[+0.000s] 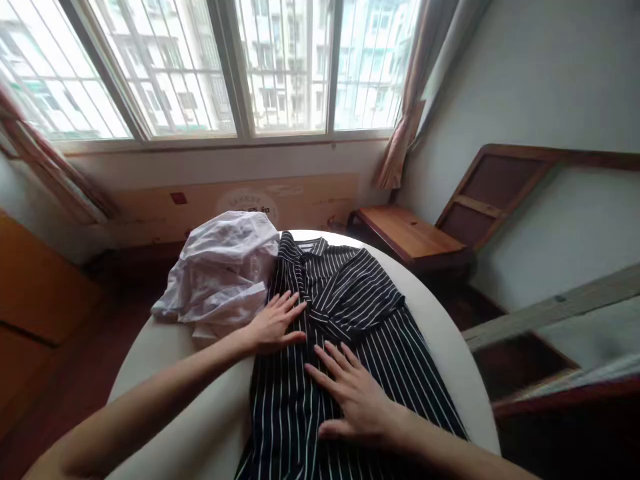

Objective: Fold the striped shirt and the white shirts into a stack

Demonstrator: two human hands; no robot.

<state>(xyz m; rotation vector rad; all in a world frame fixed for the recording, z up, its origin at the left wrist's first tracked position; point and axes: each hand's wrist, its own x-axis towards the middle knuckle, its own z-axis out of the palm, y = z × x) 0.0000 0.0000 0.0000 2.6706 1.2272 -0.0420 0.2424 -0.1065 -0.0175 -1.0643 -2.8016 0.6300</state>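
A black shirt with thin white stripes [360, 313] lies spread on a round white table [450, 333], collar at the far side, one sleeve folded across the front. My left hand [274, 323] rests flat on the shirt's left edge, fingers apart. My right hand [353, 393] presses flat on the middle of the shirt, fingers spread. Neither hand grips anything.
A crumpled pile of white clothing [225, 270] lies on the table left of the shirt. A low wooden stool [407, 233] and a leaning wooden frame [495, 190] stand at the right. A large window [225, 67] with curtains fills the back wall.
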